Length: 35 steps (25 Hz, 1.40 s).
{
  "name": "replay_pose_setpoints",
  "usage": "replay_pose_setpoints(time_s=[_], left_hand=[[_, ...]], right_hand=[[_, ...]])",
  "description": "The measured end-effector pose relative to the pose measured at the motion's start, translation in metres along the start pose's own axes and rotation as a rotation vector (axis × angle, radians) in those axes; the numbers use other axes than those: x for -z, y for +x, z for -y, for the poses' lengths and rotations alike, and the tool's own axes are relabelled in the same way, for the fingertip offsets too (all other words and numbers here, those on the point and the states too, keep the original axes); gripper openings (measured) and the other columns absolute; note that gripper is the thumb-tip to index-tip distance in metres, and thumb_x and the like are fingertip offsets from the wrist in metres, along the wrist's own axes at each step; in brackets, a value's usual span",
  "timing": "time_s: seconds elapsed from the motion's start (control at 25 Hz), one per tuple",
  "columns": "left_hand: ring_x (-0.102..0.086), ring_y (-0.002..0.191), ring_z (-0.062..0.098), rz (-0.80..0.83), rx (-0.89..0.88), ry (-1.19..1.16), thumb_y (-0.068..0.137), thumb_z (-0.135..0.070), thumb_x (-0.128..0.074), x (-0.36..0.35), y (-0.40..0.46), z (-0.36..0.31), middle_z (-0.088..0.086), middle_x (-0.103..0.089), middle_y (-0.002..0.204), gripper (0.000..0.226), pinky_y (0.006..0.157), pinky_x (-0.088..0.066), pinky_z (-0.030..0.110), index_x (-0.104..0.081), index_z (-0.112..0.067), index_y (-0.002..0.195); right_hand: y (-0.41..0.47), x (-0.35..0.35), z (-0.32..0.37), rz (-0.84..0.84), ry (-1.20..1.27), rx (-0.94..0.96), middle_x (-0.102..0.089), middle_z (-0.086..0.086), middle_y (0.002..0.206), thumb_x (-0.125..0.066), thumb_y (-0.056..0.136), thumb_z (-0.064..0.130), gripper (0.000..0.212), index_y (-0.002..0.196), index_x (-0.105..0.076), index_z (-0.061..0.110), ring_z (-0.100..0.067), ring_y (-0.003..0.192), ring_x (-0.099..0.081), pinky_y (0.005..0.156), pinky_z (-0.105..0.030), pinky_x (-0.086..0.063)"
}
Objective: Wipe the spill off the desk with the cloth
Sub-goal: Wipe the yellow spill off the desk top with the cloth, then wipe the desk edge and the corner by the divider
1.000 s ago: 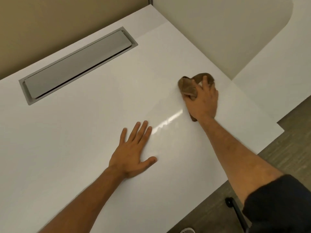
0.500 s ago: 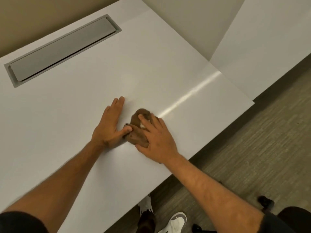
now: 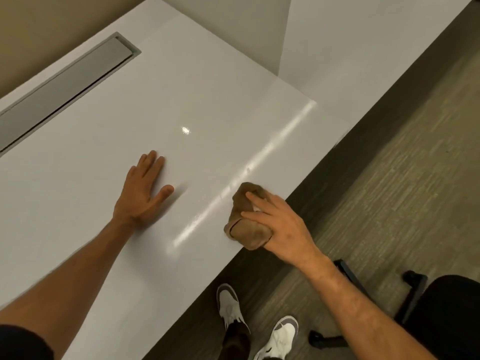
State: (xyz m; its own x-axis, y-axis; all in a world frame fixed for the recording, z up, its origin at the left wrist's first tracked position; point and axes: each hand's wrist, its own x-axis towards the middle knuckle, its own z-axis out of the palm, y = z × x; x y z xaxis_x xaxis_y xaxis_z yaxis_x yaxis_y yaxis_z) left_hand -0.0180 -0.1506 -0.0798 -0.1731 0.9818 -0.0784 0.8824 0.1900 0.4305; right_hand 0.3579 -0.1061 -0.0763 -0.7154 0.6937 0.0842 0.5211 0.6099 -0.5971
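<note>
- The cloth [image 3: 246, 216], brown and bunched into a wad, sits at the near edge of the white desk [image 3: 85, 157], its lower end hanging just past that edge.
- The right hand [image 3: 283, 228] grips the cloth from the right side, fingers [image 3: 255, 200] curled over its top and clamped around it.
- The left hand [image 3: 141, 193] lies flat on the desk, palm down, fingers together and thumb spread, holding nothing.
- The cloth is to the right of the left hand, well apart from it, with a bright glossy streak [image 3: 233, 185] running across the desk between them.
- A small shiny spot [image 3: 185, 130] shows on the surface beyond the left hand's fingertips; whether it is liquid or a reflection cannot be told.
- A grey recessed cable tray [image 3: 65, 89] lies at the far left of the desk.
</note>
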Motion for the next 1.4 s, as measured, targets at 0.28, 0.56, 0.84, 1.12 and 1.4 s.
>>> replay_pose_setpoints(time_s=[0.28, 0.56, 0.84, 1.12, 1.4], left_hand=[[-0.002, 0.163, 0.019, 0.039, 0.005, 0.099, 0.096, -0.069, -0.031, 0.0, -0.001, -0.005, -0.002, -0.008, 0.176, 0.088, 0.131, -0.006, 0.046, -0.019, -0.019, 0.167], [-0.005, 0.163, 0.019, 0.27, -0.501, 0.272, 0.101, -0.074, -0.019, 0.001, 0.025, -0.089, 0.001, -0.006, 0.177, 0.088, 0.131, -0.012, 0.049, -0.013, -0.017, 0.168], [-0.001, 0.163, 0.014, 0.385, -0.719, 0.139, 0.102, -0.059, -0.029, -0.071, 0.101, -0.237, -0.002, -0.007, 0.177, 0.078, 0.132, -0.003, 0.044, -0.016, -0.018, 0.167], [0.006, 0.163, 0.019, 0.364, -0.785, 0.271, 0.105, -0.052, -0.019, -0.104, 0.122, -0.241, 0.002, 0.004, 0.177, 0.073, 0.131, 0.0, 0.054, -0.005, -0.018, 0.168], [0.002, 0.164, 0.022, 0.346, -0.783, 0.261, 0.105, -0.061, -0.007, -0.107, 0.123, -0.243, 0.006, -0.001, 0.177, 0.079, 0.13, -0.002, 0.056, -0.011, -0.012, 0.167]], right_hand=[[0.05, 0.087, -0.042, -0.279, 0.353, -0.583, -0.068, 0.01, 0.111, -0.075, 0.089, 0.022, 0.032, 0.119, -0.067, 0.027, -0.011, 0.104, -0.063, 0.104, -0.041, -0.047], [-0.06, 0.076, -0.018, -0.872, 1.186, -0.904, -0.077, 0.012, 0.079, -0.077, 0.085, 0.015, 0.024, 0.089, -0.076, 0.039, -0.007, 0.07, -0.074, 0.058, -0.02, -0.057], [-0.093, 0.021, -0.001, -1.071, 1.505, -1.095, -0.078, -0.002, 0.106, -0.079, 0.072, 0.035, 0.049, 0.119, -0.071, 0.02, -0.02, 0.098, -0.074, 0.078, -0.035, -0.057], [-0.064, -0.028, -0.018, -1.164, 1.766, -1.139, -0.071, 0.0, 0.121, -0.078, 0.069, 0.048, 0.069, 0.132, -0.058, 0.029, -0.02, 0.109, -0.069, 0.092, -0.041, -0.057], [-0.023, -0.06, -0.011, -1.15, 1.915, -1.013, -0.072, 0.014, 0.115, -0.074, 0.06, 0.058, 0.06, 0.118, -0.061, 0.049, -0.008, 0.108, -0.068, 0.084, -0.026, -0.056]])
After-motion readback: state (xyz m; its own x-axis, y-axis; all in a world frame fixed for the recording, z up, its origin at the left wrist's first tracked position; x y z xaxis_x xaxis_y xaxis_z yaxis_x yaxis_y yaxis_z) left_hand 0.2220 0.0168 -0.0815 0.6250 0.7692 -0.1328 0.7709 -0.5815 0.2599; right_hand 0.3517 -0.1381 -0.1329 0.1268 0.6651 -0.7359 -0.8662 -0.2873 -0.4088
